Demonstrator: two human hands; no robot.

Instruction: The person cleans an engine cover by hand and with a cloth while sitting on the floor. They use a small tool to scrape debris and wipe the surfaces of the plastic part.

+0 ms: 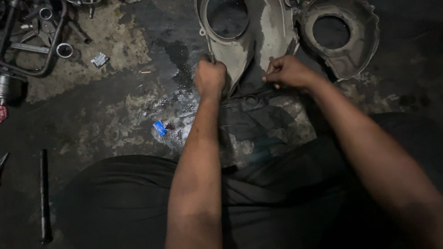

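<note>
A grey metal engine cover [244, 41] with a large round opening lies on the oily floor in front of me. My left hand [210, 77] is closed in a fist on the cover's left edge. My right hand [288, 71] pinches a thin tool or strip against the cover's lower right edge; what it is stays unclear. A second, rounder housing [355, 50] with its own round hole lies just to the right, touching the first.
A dark metal frame with rings and loose parts [37, 41] lies at the top left. A long dark rod [44, 193] rests at the lower left. A small blue scrap [159, 127] and a silver wrapper [99, 59] lie on the stained floor. My dark-clothed legs fill the bottom.
</note>
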